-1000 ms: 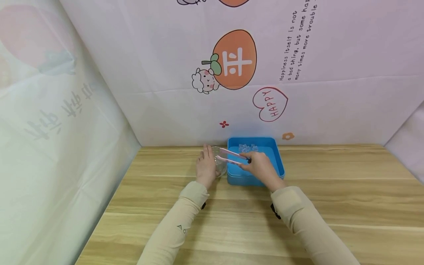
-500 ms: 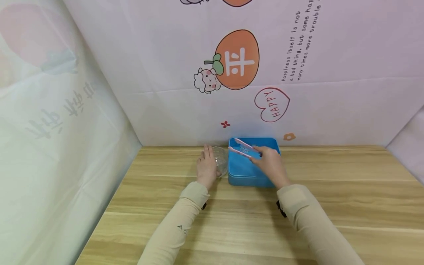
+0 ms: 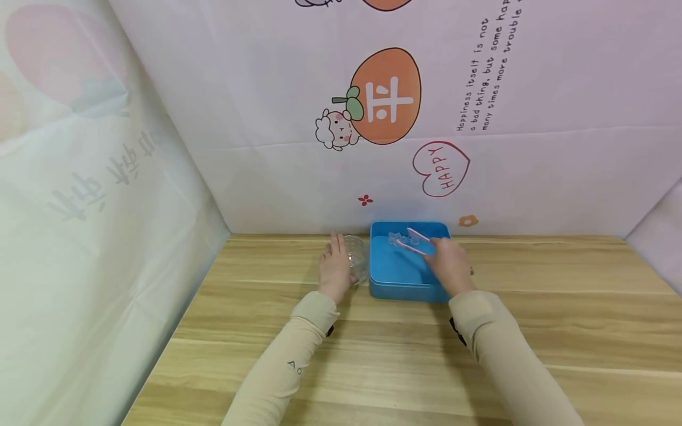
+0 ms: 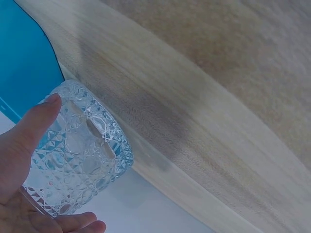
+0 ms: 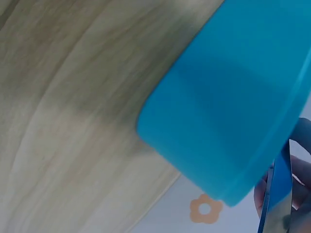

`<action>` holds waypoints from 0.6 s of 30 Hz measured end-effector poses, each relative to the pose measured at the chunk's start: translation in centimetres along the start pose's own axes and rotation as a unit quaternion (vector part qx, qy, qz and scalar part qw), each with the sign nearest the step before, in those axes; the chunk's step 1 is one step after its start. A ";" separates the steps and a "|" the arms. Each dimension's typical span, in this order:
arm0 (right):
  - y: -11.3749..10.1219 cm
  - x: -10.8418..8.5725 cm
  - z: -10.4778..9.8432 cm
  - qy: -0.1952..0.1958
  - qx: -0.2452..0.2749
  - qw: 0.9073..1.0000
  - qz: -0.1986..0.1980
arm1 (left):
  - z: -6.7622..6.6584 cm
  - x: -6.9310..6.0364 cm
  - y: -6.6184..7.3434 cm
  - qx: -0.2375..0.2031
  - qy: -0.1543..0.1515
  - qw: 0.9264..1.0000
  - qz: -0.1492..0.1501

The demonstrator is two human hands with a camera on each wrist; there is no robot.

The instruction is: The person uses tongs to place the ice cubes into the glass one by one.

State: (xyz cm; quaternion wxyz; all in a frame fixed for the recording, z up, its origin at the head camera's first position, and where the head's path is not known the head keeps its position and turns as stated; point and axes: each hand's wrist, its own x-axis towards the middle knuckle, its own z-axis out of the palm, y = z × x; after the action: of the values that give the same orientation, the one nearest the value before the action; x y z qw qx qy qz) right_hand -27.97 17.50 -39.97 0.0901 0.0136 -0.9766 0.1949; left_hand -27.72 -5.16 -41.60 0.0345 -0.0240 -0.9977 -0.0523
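My left hand (image 3: 334, 269) holds the side of a clear cut-glass cup (image 3: 358, 259), which stands beside a blue box (image 3: 405, 291). In the left wrist view the thumb (image 4: 39, 121) lies along one side of the cup (image 4: 73, 150) and the fingers along the other. My right hand (image 3: 452, 266) grips tongs (image 3: 411, 248) with pink arms, spread apart over the box. Their tips are by several clear, ice-like cubes (image 3: 394, 238) at the box's back; whether they touch any is too small to tell. The right wrist view shows the tongs' metal handle (image 5: 279, 184).
The wooden table (image 3: 405, 361) meets a white printed cloth (image 3: 282, 189) right behind the box and cup. Another cloth (image 3: 160, 236) hangs along the left side. The box wall (image 5: 218, 121) rises between the right wrist and the cubes.
My right hand has moved the tongs rightward, from over the cup to the cubes in the box. My left hand has stayed at the cup.
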 end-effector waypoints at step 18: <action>0.7 0.1 1.2 0.005 -0.060 0.998 0.011 | 0.2 0.0 0.0 -0.005 0.012 1.000 0.002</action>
State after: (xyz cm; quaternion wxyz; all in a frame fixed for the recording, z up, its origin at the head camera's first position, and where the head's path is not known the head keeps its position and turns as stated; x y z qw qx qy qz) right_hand -28.34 17.66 -41.27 0.0932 -0.0035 -0.9862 0.1366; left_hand -27.76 -5.16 -41.77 0.0469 -0.0253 -0.9969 -0.0574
